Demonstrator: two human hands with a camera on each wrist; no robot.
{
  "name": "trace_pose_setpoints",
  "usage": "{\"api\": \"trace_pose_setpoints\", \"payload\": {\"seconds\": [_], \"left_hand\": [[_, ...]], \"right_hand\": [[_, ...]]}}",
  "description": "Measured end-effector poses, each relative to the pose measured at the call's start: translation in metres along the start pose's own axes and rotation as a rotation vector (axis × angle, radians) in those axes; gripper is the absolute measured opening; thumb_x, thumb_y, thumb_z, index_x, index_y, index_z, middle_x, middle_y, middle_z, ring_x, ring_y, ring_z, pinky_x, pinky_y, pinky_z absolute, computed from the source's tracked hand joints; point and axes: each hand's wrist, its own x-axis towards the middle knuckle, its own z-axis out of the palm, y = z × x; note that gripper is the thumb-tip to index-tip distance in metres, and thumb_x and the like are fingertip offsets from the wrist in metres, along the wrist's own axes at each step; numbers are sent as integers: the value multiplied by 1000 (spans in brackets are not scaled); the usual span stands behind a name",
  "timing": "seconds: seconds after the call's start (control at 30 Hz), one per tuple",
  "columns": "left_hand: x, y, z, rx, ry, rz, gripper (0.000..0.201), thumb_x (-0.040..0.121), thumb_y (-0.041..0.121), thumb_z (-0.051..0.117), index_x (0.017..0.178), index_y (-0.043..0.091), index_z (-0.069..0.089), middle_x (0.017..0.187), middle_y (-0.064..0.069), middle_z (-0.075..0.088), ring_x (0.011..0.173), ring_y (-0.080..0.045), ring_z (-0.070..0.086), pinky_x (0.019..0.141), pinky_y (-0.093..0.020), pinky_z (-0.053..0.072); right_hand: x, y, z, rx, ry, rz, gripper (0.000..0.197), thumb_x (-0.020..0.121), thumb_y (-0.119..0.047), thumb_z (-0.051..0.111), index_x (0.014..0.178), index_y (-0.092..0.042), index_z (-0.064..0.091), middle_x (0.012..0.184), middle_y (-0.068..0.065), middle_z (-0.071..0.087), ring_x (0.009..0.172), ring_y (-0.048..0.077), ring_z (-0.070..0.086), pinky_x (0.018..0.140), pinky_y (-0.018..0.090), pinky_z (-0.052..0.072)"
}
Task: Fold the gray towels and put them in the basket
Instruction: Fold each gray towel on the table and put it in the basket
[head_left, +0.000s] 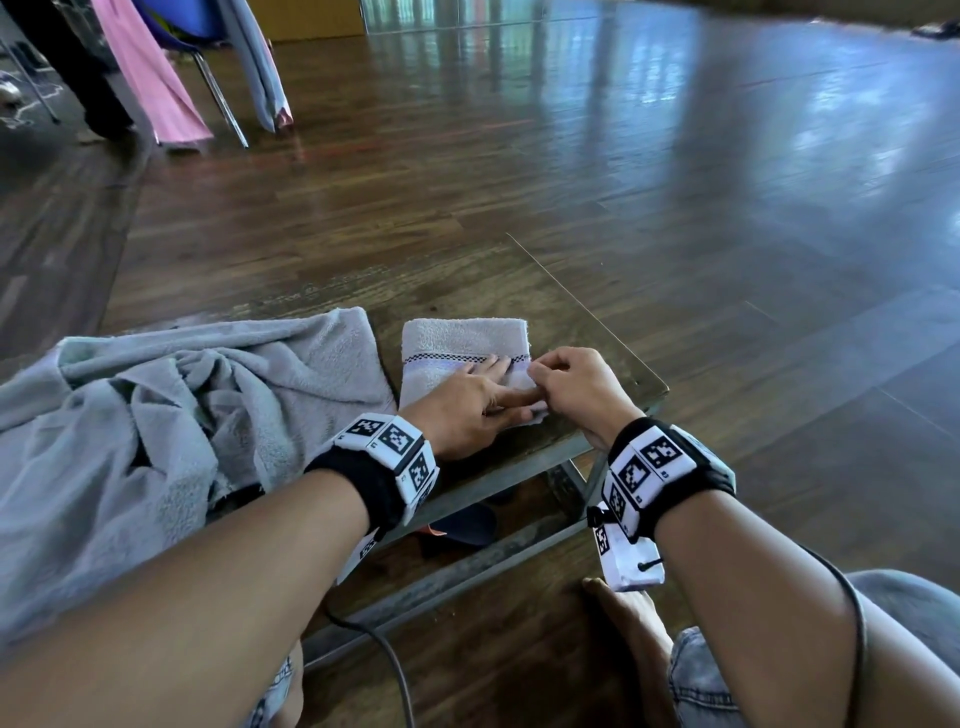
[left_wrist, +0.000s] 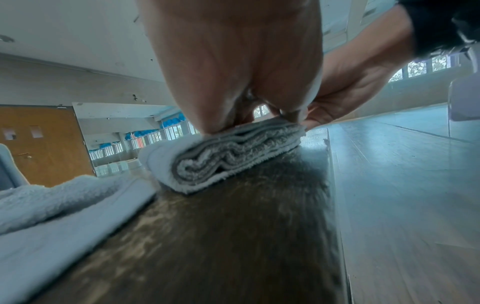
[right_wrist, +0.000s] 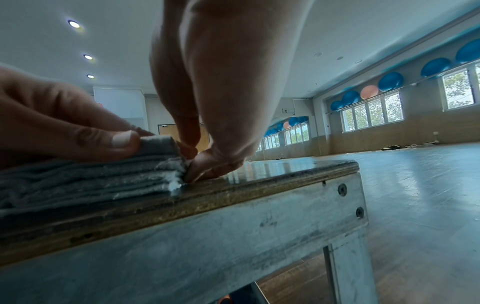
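A folded gray towel (head_left: 462, 345) with a checkered band lies on the low wooden table (head_left: 587, 332), near its right front corner. My left hand (head_left: 498, 384) lies flat on the towel's near half, fingers straight and pressing down. My right hand (head_left: 540, 376) pinches the towel's right edge at the front corner. The left wrist view shows the stacked layers of the towel (left_wrist: 226, 156) under my fingers. In the right wrist view my right fingertips (right_wrist: 197, 162) nip the towel's (right_wrist: 91, 179) corner just above the table top. No basket is in view.
A heap of unfolded gray towels (head_left: 182, 415) covers the table's left part and overhangs its front. The table's metal frame (right_wrist: 233, 222) ends just right of the towel. A chair (head_left: 218, 88) draped with pink and gray cloths and a person's legs (head_left: 78, 67) stand far left.
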Motion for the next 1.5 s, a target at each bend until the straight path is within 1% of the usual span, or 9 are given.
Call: {"api": "trace_pose_setpoints", "payload": {"seconds": [0.13, 0.27, 0.33, 0.6, 0.93, 1.03, 1.17, 1.3, 1.5], "left_hand": [[-2, 3, -6, -13, -67, -50, 48, 96, 47, 56, 143, 41, 49, 167, -11, 6, 154, -17, 0, 124, -33, -4], [-5, 4, -12, -218, 102, 27, 31, 94, 32, 65, 125, 34, 69, 131, -3, 56, 127, -16, 50, 113, -33, 35], [-4, 2, -12, -191, 253, 56, 28, 93, 20, 63, 118, 26, 74, 126, 3, 62, 117, -15, 58, 104, -28, 43], [4, -23, -4, 206, 233, -155, 68, 93, 67, 38, 153, 45, 15, 168, -3, -2, 154, -20, -5, 122, -48, 3], [7, -27, 7, 286, 119, -313, 87, 77, 91, 13, 153, 52, -3, 167, -2, -13, 153, -19, -15, 123, -47, -9], [6, -26, 9, 279, 112, -324, 88, 76, 92, 14, 153, 52, -4, 167, -2, -14, 153, -20, -16, 123, -47, -9], [4, -23, 11, 274, 91, -314, 94, 72, 91, 15, 154, 49, -3, 167, -3, -13, 153, -21, -16, 122, -50, -9], [0, -13, 13, 225, 135, -256, 92, 81, 70, 45, 158, 32, 11, 168, -1, 2, 154, -21, -2, 124, -49, 2], [-7, -14, -10, -220, 166, -233, 80, 75, 38, 64, 149, 19, 40, 155, 3, 37, 144, -20, 32, 121, -39, 23]], "right_hand": [[1, -3, 0, -49, 0, 16, 10, 88, -20, 72, 79, -16, 70, 88, 7, 75, 88, 25, 72, 84, 44, 60], [3, -5, 0, -107, 15, 13, 17, 88, -19, 70, 71, -18, 68, 84, 6, 72, 79, 20, 66, 71, 33, 56], [3, -6, 1, -121, 24, 9, 18, 88, -18, 69, 70, -16, 68, 83, 7, 72, 77, 19, 64, 67, 31, 53], [0, -8, 3, -174, 81, -25, 20, 87, -12, 62, 79, 5, 70, 74, 7, 69, 66, 14, 60, 51, 20, 43], [-2, -10, 1, -210, 77, -26, 20, 89, -11, 60, 87, 6, 70, 85, 9, 70, 66, 14, 57, 51, 20, 44], [-5, -15, 3, -236, 102, -45, 12, 88, -9, 61, 97, -4, 65, 96, 3, 65, 83, 15, 59, 59, 18, 43], [-16, -24, 18, -459, 206, -337, 36, 92, -21, 57, 126, -17, 48, 130, 0, 52, 116, 21, 51, 89, 42, 50], [-16, -18, 31, -480, -87, -497, 51, 105, -38, 39, 153, -18, 36, 163, -1, 31, 152, 13, 21, 124, 36, 17], [-14, -2, 37, -500, -184, -308, 68, 101, -63, 13, 160, -31, 19, 168, -17, 9, 153, -3, -3, 126, 41, -7]]}}
